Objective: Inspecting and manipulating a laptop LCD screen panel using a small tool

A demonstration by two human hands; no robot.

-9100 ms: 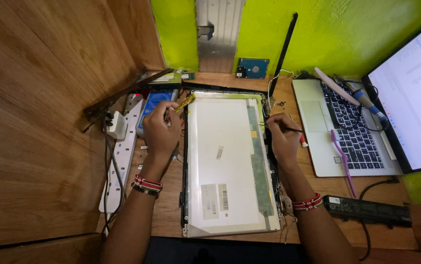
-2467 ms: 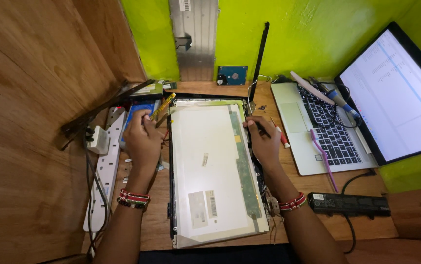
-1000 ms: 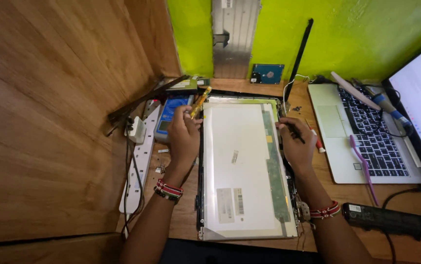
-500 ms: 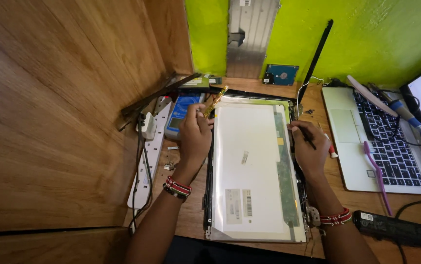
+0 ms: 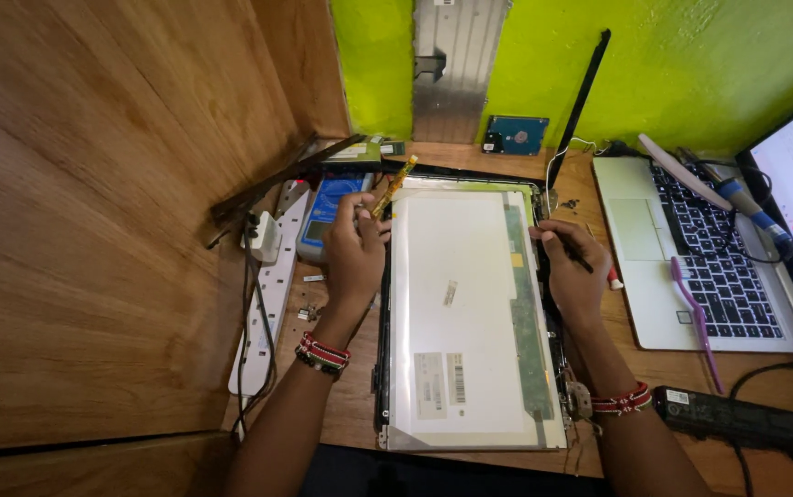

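Observation:
A bare laptop display panel (image 5: 465, 313) lies back side up on its black lid frame on the wooden desk. My left hand (image 5: 355, 247) rests at the panel's upper left edge, fingers closed on a yellow-handled screwdriver (image 5: 393, 186). My right hand (image 5: 573, 270) sits at the panel's upper right edge, gripping a thin black-and-red tool (image 5: 590, 262) against the frame. Both wrists wear beaded bracelets.
An open silver laptop (image 5: 691, 276) stands at the right with a purple toothbrush (image 5: 694, 313) on it. A black battery (image 5: 746, 421) lies front right. A white power strip (image 5: 267, 294), a blue multimeter (image 5: 327, 216), a hard drive (image 5: 516, 135) and a wooden wall (image 5: 92, 230) surround the area.
The view has drifted right and left as my head moved. Both hands stay at the panel's upper edges holding the same tools; the panel has not visibly shifted.

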